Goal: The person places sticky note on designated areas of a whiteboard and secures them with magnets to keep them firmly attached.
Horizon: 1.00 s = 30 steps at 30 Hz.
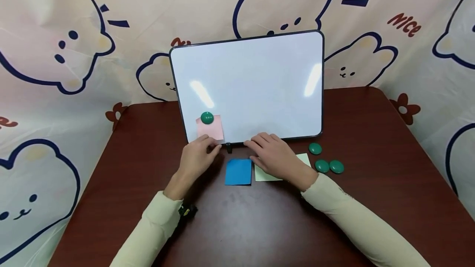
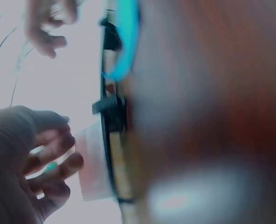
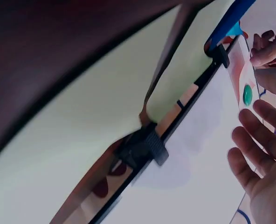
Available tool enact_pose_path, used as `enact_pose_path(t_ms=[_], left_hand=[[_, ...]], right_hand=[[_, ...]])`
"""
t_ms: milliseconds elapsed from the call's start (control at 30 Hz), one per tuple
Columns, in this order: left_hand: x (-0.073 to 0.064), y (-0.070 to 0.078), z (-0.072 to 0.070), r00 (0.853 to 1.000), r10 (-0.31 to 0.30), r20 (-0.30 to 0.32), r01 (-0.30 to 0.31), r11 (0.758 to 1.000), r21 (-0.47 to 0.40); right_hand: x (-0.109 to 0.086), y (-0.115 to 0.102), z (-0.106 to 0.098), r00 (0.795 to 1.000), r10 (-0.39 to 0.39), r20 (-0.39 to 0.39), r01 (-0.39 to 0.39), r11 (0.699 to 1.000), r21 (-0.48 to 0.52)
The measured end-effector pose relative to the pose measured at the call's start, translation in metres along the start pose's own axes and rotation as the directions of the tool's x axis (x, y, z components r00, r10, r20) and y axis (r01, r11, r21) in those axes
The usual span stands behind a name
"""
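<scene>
A pink sticky note (image 1: 215, 130) lies against the lower left of the whiteboard (image 1: 256, 85), with a green round magnet (image 1: 207, 118) on its upper part. My left hand (image 1: 196, 156) is at the note's lower edge, fingers loosely bent and holding nothing; the left wrist view has the pink note (image 2: 93, 163) just beyond the fingertips (image 2: 74, 162). Over a pale green note (image 1: 266, 176) and near the board's bottom edge is my right hand (image 1: 275, 156). Its fingers (image 3: 254, 154) are spread and loosely bent in the right wrist view, with nothing between them.
A blue note (image 1: 238, 172) lies on the dark table (image 1: 237, 226) between the hands. Several green magnets (image 1: 322, 166) sit right of the pale green note. Black clips (image 3: 149, 144) line the board's bottom edge. A printed cloth (image 1: 148, 7) hangs behind.
</scene>
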<state>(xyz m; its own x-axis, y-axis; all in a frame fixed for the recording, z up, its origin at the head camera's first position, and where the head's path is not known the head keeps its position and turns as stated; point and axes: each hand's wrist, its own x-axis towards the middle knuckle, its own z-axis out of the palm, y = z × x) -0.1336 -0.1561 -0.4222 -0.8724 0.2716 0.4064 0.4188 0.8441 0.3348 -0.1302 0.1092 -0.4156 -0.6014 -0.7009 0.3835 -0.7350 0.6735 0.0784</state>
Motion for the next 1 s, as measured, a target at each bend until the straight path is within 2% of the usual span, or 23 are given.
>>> enact_pose_path(t_ms=[33,100,233,433,500,567,633,700,867,1000], left_hand=[[0.001,0.002,-0.001,0.999,0.053,-0.003,-0.053,0.998,0.038],[0.002,0.006,-0.003,0.986,0.168,0.013,-0.168,0.981,0.098],[-0.001,0.013,-0.003,0.939,0.335,0.075,-0.343,0.928,0.149],[-0.005,0.022,-0.003,0.868,0.481,0.121,-0.496,0.836,0.237],[-0.005,0.023,-0.003,0.845,0.515,0.142,-0.534,0.802,0.268],[-0.005,0.024,-0.003,0.830,0.534,0.163,-0.558,0.779,0.286],[-0.005,0.024,-0.002,0.825,0.536,0.179,-0.565,0.770,0.297],[-0.005,0.024,-0.002,0.827,0.530,0.185,-0.561,0.773,0.296],[-0.008,0.021,-0.002,0.847,0.501,0.177,-0.532,0.804,0.267],[-0.009,0.020,-0.003,0.869,0.459,0.182,-0.493,0.832,0.254]], right_hand=[[-0.003,0.001,-0.001,1.000,0.011,0.007,-0.011,1.000,0.000],[-0.011,0.005,-0.002,0.999,0.028,0.024,-0.028,1.000,-0.003],[-0.024,0.012,-0.006,0.998,0.051,0.047,-0.052,0.999,0.004],[-0.041,0.028,-0.013,0.991,0.110,0.077,-0.112,0.994,0.012],[-0.048,0.033,-0.016,0.988,0.130,0.087,-0.131,0.991,0.014],[-0.056,0.039,-0.019,0.984,0.151,0.092,-0.152,0.988,0.012],[-0.064,0.044,-0.022,0.980,0.173,0.096,-0.175,0.985,0.008],[-0.073,0.050,-0.025,0.973,0.200,0.112,-0.201,0.980,0.000],[-0.099,0.063,-0.032,0.945,0.273,0.182,-0.278,0.961,0.002],[-0.120,0.072,-0.041,0.916,0.350,0.194,-0.359,0.933,0.012]])
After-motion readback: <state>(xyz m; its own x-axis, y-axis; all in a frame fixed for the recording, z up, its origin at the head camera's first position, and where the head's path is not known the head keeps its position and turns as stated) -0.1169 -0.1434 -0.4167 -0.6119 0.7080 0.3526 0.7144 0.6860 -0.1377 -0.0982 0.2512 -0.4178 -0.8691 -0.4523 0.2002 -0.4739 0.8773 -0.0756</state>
